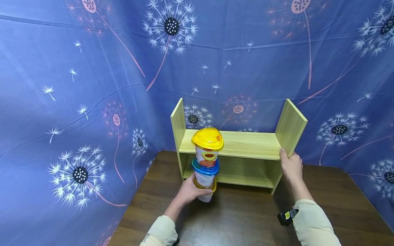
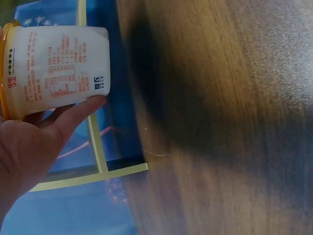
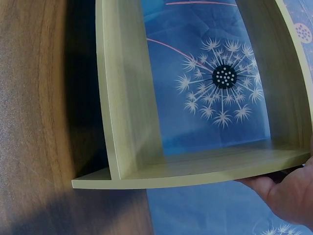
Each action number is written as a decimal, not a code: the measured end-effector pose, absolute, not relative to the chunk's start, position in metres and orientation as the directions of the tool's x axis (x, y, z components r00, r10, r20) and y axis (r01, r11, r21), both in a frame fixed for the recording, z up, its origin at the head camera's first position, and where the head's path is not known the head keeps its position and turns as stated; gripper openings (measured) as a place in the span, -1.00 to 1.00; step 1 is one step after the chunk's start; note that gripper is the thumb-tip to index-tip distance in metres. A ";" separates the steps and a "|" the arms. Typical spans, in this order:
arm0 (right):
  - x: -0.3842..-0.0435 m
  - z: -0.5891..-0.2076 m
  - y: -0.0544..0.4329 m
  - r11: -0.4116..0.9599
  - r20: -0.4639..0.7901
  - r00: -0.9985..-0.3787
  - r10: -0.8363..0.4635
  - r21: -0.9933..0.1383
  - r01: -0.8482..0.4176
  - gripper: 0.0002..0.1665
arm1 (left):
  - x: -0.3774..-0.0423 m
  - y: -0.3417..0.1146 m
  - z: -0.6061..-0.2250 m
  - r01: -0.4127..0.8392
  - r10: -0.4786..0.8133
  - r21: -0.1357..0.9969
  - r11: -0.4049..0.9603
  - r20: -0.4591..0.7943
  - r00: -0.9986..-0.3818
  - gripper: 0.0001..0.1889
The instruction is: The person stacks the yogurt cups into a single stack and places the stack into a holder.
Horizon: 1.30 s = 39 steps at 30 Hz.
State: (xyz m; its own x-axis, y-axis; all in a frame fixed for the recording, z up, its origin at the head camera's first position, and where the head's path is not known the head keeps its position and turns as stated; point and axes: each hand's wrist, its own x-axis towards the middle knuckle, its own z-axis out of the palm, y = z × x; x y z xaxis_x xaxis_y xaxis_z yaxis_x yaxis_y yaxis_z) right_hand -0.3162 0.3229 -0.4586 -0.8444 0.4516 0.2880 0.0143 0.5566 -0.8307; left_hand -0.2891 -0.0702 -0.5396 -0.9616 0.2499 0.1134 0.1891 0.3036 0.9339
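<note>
A blue cloth backdrop is hung behind and to both sides, printed with white dandelion heads and thin pink stems. Creases and folds are seen across it, and it is met by the table at the back and left edges. The dark brown wooden table is shown with a visible grain and a rounded corner at the right. Soft, even light is cast over the scene, and a dull sheen is picked up on the tabletop.
</note>
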 end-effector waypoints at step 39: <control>-0.314 -0.461 0.326 0.566 0.292 -0.851 0.437 -0.824 0.008 -0.42 | -0.285 -0.009 -0.405 0.327 0.401 0.876 0.355 0.173 -0.900 -0.34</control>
